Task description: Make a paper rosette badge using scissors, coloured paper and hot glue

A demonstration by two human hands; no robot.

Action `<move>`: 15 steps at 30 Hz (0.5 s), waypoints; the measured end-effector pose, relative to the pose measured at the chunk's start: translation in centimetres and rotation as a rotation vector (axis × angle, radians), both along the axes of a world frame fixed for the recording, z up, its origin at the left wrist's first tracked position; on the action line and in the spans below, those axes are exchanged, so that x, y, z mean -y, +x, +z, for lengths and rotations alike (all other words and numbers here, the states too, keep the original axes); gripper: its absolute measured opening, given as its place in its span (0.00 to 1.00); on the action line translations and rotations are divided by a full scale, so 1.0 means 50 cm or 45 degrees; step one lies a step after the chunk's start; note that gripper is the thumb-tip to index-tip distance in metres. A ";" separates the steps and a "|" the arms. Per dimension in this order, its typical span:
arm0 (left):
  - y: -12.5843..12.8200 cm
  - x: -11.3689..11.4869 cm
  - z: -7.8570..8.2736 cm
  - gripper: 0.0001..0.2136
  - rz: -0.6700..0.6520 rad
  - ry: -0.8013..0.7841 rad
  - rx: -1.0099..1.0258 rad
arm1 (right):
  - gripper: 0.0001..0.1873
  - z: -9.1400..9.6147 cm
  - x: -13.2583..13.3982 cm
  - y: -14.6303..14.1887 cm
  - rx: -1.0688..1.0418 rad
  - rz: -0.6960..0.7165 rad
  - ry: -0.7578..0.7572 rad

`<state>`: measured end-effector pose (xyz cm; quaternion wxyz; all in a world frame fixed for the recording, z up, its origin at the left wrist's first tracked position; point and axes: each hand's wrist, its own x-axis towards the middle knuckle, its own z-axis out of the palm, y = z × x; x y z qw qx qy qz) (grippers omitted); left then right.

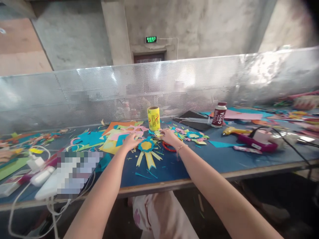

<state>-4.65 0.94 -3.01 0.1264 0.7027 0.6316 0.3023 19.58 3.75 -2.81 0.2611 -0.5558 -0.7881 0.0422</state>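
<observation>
Right between the two hands lies a paper flower (146, 146). It sits on the blue table (224, 159), just right of the left hand (131, 142) and just left of the right hand (169, 136), a little nearer to the person than both. The left hand looks like the closer one, and its fingertips almost touch the flower's blue edge. The flower's long way runs from the far side toward the person, because yellow paper strips hang from it like ribbon tails and point at the table's near edge.

The left hand lies flat, palm down, fingers a little apart, on a pile of paper sheets (117, 136) in yellow, pink and blue. It holds nothing that I can see. The right hand reaches to small paper bits by a yellow roll (154, 118). Its fingers are bent and hidden from here, so I cannot tell if it pinches something. A red loop (167, 147) peeks out under that wrist.

The flower has a yellow middle, a blue ring with pointy petals, and thin yellow rays sticking out. A Costa bottle (219, 114) stands farther back on the right
</observation>
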 end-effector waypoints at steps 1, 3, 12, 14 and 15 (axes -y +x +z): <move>0.003 0.003 -0.002 0.21 -0.014 -0.022 -0.058 | 0.13 0.004 -0.004 0.018 0.041 -0.109 -0.001; 0.005 0.006 -0.004 0.17 -0.025 -0.076 -0.140 | 0.17 0.010 -0.013 0.057 0.094 -0.350 -0.062; 0.006 -0.011 -0.007 0.15 0.056 -0.183 -0.193 | 0.32 0.023 -0.034 0.301 0.036 -1.108 -0.342; 0.010 -0.011 -0.009 0.16 0.082 -0.181 -0.188 | 0.33 0.018 -0.038 0.339 -0.032 -1.137 -0.432; 0.011 -0.010 -0.010 0.17 0.087 -0.182 -0.175 | 0.31 0.014 -0.041 0.351 -0.099 -1.085 -0.390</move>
